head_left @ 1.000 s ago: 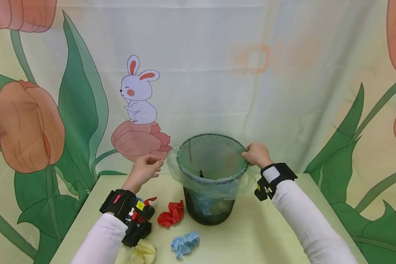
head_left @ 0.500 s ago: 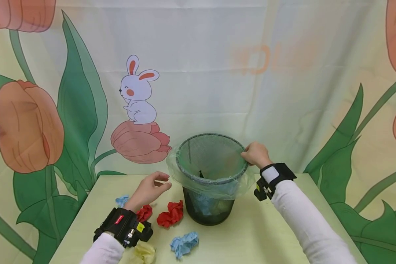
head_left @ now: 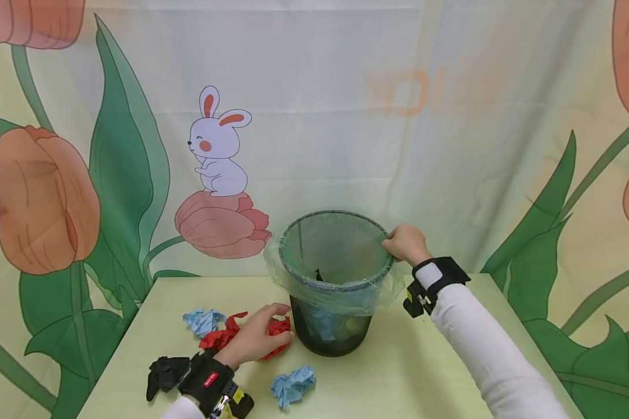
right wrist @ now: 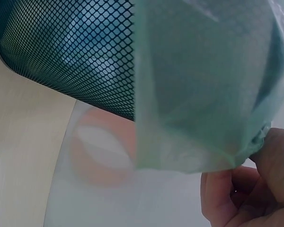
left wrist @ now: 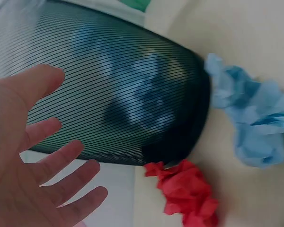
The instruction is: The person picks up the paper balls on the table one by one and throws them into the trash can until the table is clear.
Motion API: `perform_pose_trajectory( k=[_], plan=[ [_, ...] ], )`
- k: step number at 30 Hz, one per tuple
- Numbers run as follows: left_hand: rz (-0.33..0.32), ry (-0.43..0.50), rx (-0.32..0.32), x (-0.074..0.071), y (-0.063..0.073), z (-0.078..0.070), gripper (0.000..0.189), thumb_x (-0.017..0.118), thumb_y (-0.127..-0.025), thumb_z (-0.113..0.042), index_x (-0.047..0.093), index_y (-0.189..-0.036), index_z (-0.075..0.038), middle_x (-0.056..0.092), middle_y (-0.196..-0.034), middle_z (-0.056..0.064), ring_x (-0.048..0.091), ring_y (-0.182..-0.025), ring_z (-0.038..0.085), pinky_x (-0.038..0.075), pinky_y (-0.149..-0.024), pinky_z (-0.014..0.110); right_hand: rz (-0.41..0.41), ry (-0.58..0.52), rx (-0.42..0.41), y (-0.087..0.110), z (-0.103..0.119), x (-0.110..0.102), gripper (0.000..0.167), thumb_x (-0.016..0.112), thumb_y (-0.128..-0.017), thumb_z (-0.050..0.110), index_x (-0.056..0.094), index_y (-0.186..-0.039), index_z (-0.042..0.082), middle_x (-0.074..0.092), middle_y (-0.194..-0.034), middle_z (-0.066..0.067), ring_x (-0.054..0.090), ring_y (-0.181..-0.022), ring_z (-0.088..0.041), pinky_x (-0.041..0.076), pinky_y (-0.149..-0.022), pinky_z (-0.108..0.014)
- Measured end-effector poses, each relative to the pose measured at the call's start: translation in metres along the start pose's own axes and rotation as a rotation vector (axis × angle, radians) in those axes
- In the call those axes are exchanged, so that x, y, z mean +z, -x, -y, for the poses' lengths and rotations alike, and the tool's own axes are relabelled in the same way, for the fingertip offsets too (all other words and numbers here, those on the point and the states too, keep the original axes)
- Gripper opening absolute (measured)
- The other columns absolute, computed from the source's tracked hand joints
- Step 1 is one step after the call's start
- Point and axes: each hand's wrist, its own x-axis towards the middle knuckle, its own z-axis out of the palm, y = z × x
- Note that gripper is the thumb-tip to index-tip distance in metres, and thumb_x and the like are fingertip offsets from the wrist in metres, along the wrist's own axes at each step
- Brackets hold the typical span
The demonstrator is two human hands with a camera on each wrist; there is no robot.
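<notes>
A black mesh wastebasket (head_left: 329,343), lined with a thin pale-green plastic bag (head_left: 340,301), stands upright on the table. My right hand (head_left: 409,243) grips its rim at the right, pinching the bag there; the bag's overhang fills much of the right wrist view (right wrist: 194,94). Over a red crumpled paper (head_left: 280,327) left of the basket hovers my left hand (head_left: 255,337), fingers spread and partly hiding it. In the left wrist view the same red paper (left wrist: 187,194) lies apart from the fingers. Bluish paper and a dark scrap show inside the basket.
Another red crumpled paper (head_left: 222,336) and a blue one (head_left: 203,322) lie behind my left wrist. Black crumpled paper (head_left: 166,372) sits at the left, and a second blue ball (head_left: 293,386) in front of the basket. A printed curtain (head_left: 320,116) hangs behind the table.
My left hand has come down and toward me, from beside the basket's rim to the red paper. The yellow paper is now hidden behind the left forearm. My right hand stays on the rim.
</notes>
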Motion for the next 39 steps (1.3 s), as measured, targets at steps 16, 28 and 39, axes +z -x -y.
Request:
perform_pose_trajectory(
  k=[16, 28, 39],
  plan=[
    [0.172, -0.149, 0.036, 0.053, 0.016, 0.025, 0.068, 0.075, -0.074, -0.032, 0.045, -0.133, -0.014, 0.044, -0.127, 0.013, 0.047, -0.113, 0.032, 0.047, -0.086, 0.051, 0.003, 0.002, 0.004, 0.004, 0.003, -0.005, 0.045, 0.049, -0.083, 0.004, 0.026, -0.047, 0.019, 0.022, -0.043, 0.006, 0.043, -0.038, -0.011, 0.017, -0.042, -0.019],
    [0.136, -0.385, 0.07, 0.089, 0.019, 0.044, 0.07, 0.077, -0.07, -0.038, 0.047, -0.13, -0.019, 0.049, -0.12, 0.008, 0.05, -0.106, 0.027, 0.048, -0.084, 0.048, -0.016, 0.006, 0.003, 0.004, 0.003, -0.004, 0.045, 0.049, -0.081, 0.004, 0.025, -0.046, 0.019, 0.022, -0.042, 0.008, 0.041, -0.037, -0.009, 0.014, -0.043, -0.019],
    [0.291, -0.45, -0.096, 0.103, 0.02, 0.047, 0.07, 0.077, -0.067, -0.038, 0.047, -0.13, -0.022, 0.049, -0.118, 0.006, 0.049, -0.099, 0.027, 0.047, -0.072, 0.046, -0.019, 0.01, 0.019, -0.004, -0.004, 0.003, 0.042, 0.049, -0.082, 0.006, 0.027, -0.047, 0.017, 0.025, -0.043, 0.004, 0.047, -0.04, -0.017, 0.013, -0.044, -0.022]
  ],
)
